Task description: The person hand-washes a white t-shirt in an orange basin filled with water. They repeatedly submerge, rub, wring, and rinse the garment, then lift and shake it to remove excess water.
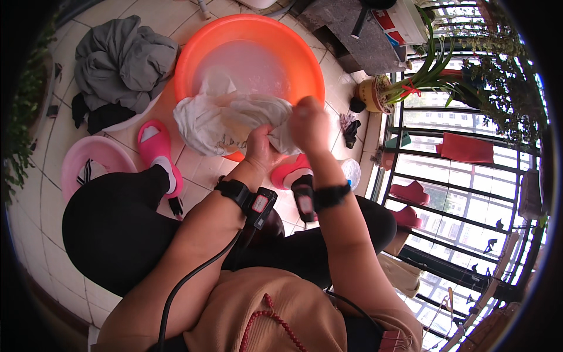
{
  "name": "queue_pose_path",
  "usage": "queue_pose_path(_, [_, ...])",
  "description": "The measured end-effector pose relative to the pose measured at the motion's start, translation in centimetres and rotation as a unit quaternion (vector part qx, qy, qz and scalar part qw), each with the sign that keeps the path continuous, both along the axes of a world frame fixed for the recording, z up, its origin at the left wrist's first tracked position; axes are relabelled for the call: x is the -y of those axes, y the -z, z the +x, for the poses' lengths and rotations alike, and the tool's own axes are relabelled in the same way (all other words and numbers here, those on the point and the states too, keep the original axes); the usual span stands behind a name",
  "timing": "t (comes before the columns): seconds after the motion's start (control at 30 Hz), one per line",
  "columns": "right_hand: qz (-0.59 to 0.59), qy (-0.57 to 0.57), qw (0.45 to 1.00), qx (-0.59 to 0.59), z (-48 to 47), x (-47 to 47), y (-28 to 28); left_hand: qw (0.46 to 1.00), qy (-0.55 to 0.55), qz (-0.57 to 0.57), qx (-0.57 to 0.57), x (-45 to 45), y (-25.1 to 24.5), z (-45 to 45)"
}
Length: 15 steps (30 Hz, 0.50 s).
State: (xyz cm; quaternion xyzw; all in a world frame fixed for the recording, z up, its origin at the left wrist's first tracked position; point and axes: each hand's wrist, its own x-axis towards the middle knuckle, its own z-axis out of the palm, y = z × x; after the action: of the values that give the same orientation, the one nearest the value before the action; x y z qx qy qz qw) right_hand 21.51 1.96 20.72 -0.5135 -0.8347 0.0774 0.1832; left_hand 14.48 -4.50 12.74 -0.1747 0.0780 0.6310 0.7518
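A wet white cloth garment (206, 125) with some dark lettering lies over the near rim of an orange plastic basin (308, 57) of cloudy water. My left hand (260, 147) grips a fold of the cloth at its near right part. Just to the right, my right hand (310, 125) is closed on the right end of the same cloth, slightly blurred. Part of the garment dips toward the water at the basin's left side.
Grey and black clothes (125, 66) are heaped in a white basin at the left. Below it stands a pink basin (72, 163) with a striped cloth. A potted plant (374, 94) and a barred window are at the right. A clear plastic container (350, 174) stands beyond my right wrist.
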Motion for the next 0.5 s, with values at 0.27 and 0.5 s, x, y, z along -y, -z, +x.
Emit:
queue_pose_path(0.27, [-0.089, 0.023, 0.995, 0.031, -3.0, 1.8, 3.2, 0.98, -0.036, 0.179, 0.082, 0.1, -0.2, -1.3])
queue_pose_path(0.5, [-0.032, 0.044, 0.997, 0.056, -3.3, 1.1, 3.1, 0.999, -0.029, 0.036, -0.01, -0.3, -0.3, 0.0])
